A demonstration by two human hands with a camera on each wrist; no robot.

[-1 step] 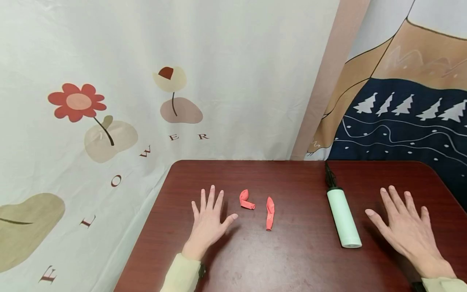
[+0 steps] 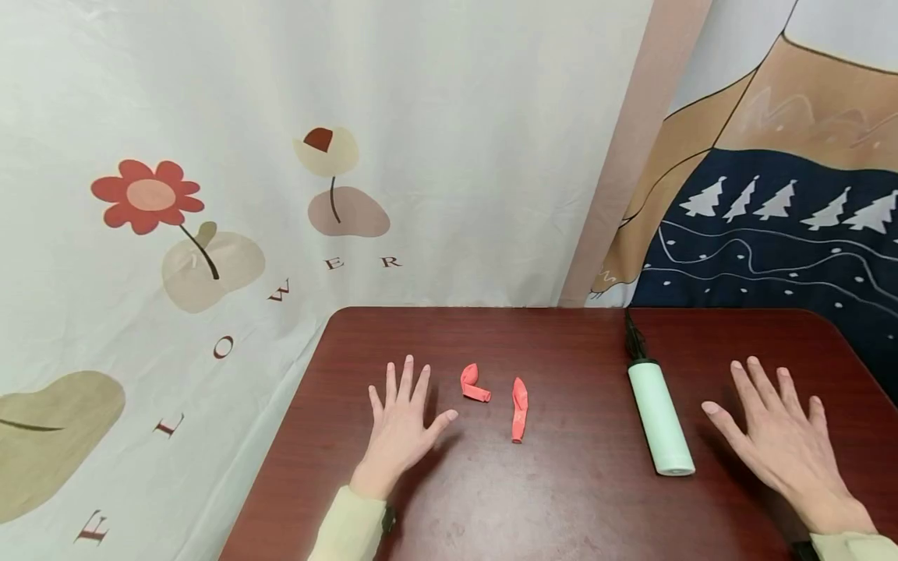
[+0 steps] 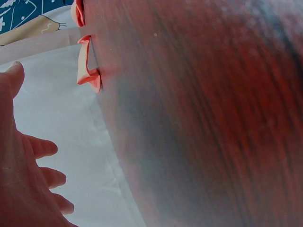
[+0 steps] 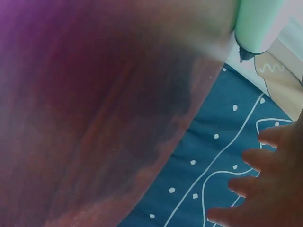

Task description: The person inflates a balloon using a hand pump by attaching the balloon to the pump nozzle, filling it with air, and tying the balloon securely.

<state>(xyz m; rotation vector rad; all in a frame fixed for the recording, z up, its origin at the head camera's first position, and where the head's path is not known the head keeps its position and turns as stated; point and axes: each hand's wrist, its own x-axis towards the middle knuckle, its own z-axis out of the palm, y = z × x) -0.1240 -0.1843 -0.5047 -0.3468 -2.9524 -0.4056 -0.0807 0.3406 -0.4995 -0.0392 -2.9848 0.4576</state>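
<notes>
Two limp red balloons lie on the dark wood table. The bent balloon [image 2: 471, 383] is just right of my left hand [image 2: 400, 436], and the straighter balloon [image 2: 519, 411] lies a little farther right. Palm down with fingers spread, my left hand holds nothing. Toward the right side lies a pale green hand pump [image 2: 661, 417] with a black nozzle pointing to the far edge. My right hand [image 2: 786, 440] is just right of the pump, also palm down, fingers spread and nothing in its grasp. Both balloons show in the left wrist view; part of the pump [image 4: 260, 23] appears in the right.
The reddish-brown table [image 2: 575, 499] has rounded far corners. Behind it and along the left hangs a pale curtain [image 2: 477, 156] printed with flowers and letters. A dark blue cloth [image 2: 772, 257] with white trees hangs at the back right.
</notes>
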